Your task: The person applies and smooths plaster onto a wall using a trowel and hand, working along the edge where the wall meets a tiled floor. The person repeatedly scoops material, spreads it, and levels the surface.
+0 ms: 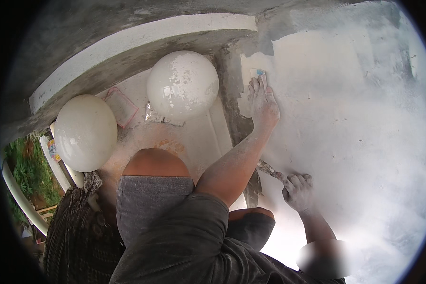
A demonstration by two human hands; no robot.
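1. While the left hand (265,105) grips a small white-and-blue piece (259,73) at the pale surface (355,132), upper centre, the right hand (298,191) closes around a smeared tool (268,169), right of centre.
2. Hands well apart.
3. White globes (182,85): one upper centre-left, another at left.

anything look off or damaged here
Yes, the white ball nearer the wall looks patchy, with rough blotches as if its coating were flaking; the left-hand ball looks mostly smooth.
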